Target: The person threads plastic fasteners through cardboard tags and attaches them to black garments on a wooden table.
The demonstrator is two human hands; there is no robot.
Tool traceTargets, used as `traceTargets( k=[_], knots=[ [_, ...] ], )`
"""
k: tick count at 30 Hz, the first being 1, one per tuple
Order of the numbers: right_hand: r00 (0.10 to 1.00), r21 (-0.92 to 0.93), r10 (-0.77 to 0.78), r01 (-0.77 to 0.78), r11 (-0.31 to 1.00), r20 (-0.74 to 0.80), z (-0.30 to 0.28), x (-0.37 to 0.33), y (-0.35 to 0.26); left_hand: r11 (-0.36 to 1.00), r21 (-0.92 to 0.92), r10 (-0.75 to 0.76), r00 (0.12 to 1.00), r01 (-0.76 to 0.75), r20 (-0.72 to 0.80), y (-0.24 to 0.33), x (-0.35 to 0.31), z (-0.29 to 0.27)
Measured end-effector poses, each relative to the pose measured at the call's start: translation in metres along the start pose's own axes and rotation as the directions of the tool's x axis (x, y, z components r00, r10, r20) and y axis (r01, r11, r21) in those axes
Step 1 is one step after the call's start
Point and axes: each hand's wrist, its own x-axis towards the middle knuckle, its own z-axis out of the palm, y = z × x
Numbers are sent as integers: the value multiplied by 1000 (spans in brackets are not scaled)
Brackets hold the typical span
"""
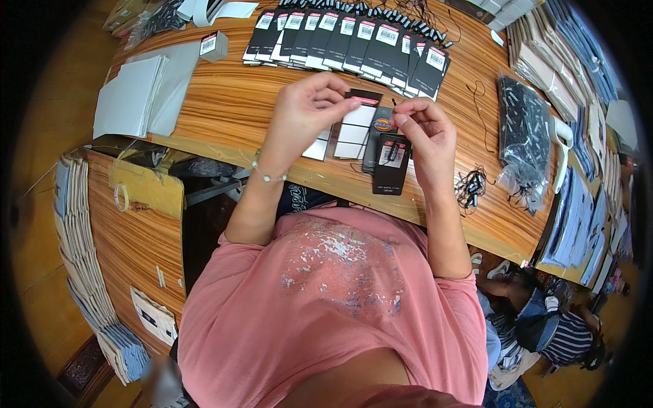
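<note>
My right hand [428,129] is closed in a pinch on the black cord of a hang tag. The black hang tag [389,178], with a white label, hangs below those fingers by the table's near edge. My left hand [309,109] has its thumb and fingertips pressed together at the top of a strip of white labels [353,134]; what lies between them is too small to tell. Between the hands is a dark grey tag [372,151] with an oval emblem. White label pieces [317,147] lie partly hidden beneath my left wrist.
A fanned row of black tags [347,44] spans the table's far side. On the right are a bag of black cords [524,126], a loose cord bundle [472,187] and a white tagging tool [562,146]. White sheets [129,95] and a small box [213,46] occupy the left.
</note>
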Motion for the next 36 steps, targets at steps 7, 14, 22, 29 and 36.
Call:
traceTargets(
  k=[7,14,22,29,36],
  knots=[
    [999,60,2,0,998,-32,-6,1,5,997,61,38,999,-36,-33,-1,6,6],
    [995,108,93,-97,989,39,-5,3,8,894,446,58,998,-35,-38,-44,28,-42],
    [999,-6,43,-43,999,-21,-1,3,8,967,253,33,997,-15,-66,-4,8,-25],
    [957,-326,-286,254,911,-55,13,-6,2,988,142,63,998,-62,-1,18,-7,12],
    [902,-411,-419,346,843,-101,13,-10,-1,942,259,207,977,-214,54,30,-12,30]
  ],
)
